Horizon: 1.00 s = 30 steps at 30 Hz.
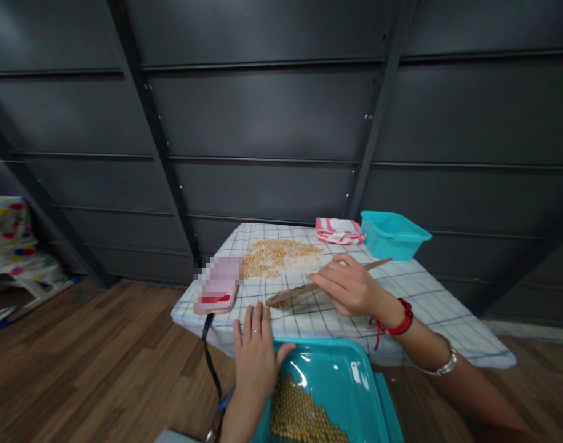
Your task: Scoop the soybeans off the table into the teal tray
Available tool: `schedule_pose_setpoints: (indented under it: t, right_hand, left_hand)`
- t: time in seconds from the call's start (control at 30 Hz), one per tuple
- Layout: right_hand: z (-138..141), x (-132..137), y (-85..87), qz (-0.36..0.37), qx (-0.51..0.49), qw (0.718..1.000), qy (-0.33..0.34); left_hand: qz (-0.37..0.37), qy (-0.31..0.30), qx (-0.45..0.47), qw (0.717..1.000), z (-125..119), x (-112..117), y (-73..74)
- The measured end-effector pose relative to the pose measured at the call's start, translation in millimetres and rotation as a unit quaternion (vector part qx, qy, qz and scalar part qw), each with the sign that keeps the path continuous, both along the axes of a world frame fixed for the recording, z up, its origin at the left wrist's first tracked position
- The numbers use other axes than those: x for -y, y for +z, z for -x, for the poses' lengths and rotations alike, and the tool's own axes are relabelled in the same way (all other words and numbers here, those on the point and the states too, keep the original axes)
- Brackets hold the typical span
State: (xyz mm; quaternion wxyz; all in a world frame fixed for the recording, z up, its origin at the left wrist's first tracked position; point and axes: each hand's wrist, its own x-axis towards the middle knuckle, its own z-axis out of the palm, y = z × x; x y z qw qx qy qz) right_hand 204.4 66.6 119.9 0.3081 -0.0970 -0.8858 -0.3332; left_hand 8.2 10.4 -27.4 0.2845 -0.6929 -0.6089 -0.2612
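Note:
In my right hand (pixel 348 286) is a long wooden spatula (pixel 304 291), gripped near its middle. Its broad end is low over the checked cloth, against a few yellow beans (pixel 285 303). My left hand (pixel 256 357) lies with fingers stretched at the table's front edge, thumb by the rim of a teal tray (pixel 318 342). Greenish-yellow beans (pixel 304 409) fill the near left part of the tray. Farther back, yellow beans (pixel 272 252) are spread on the cloth, with pale grains (pixel 304 263) among them on the right.
A pink phone (pixel 219 286) lies on the table's left side. A folded pink-and-white towel (pixel 339 231) and a teal basin (pixel 392 237) stand at the back right. The table (pixel 447 332) abuts a dark panelled wall (pixel 263 117). A black strap (pixel 210 351) hangs at the left.

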Motion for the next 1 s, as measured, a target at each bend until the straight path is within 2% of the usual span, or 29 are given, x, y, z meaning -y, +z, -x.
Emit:
schedule_pose_setpoints:
  t: [0.53,0.83,1.0]
  right_hand:
    - [-11,21,2.9,0.014,-0.01,1.0,0.003]
    - [-18,34,4.3,0.022,-0.005,1.0,0.01]
    - [-20,30,4.4,0.001,-0.023,1.0,-0.005]
  left_hand:
    - [0.024,-0.009,0.018,1.0,1,-1,-5.2]
    - [0.012,-0.007,0.008,1.0,2,0,-2.2]
    - [0.006,0.005,-0.013,1.0,2,1,0.4]
